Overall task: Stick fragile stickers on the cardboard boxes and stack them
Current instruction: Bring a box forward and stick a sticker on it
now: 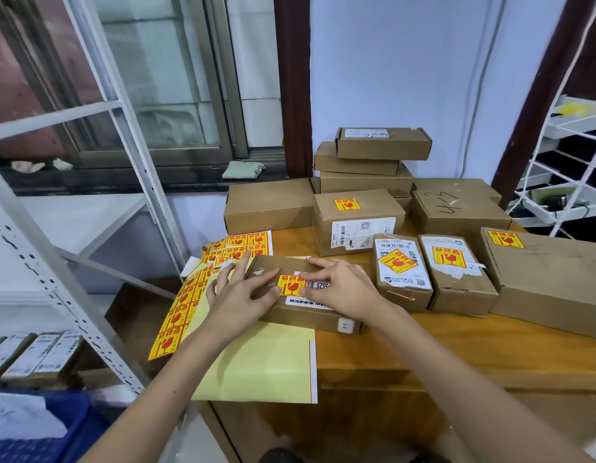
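Observation:
A flat cardboard box (283,312) lies at the near left of the wooden table (457,342). On its top sits a yellow and red fragile sticker (290,286). My left hand (238,294) rests on the box's left part with spread fingers, the fingertips at the sticker's left edge. My right hand (340,289) presses flat on the box's right part, fingers touching the sticker's right edge. Sheets of fragile stickers (186,295) lie to the left of the box, partly under my left hand.
Several boxes with stickers stand to the right: a tall one (353,222), two small ones (401,272) (457,275) and a long one (553,279). Plain boxes are stacked at the back (366,162). A yellow backing sheet (266,359) overhangs the table's near edge. Metal shelving (56,289) stands at left.

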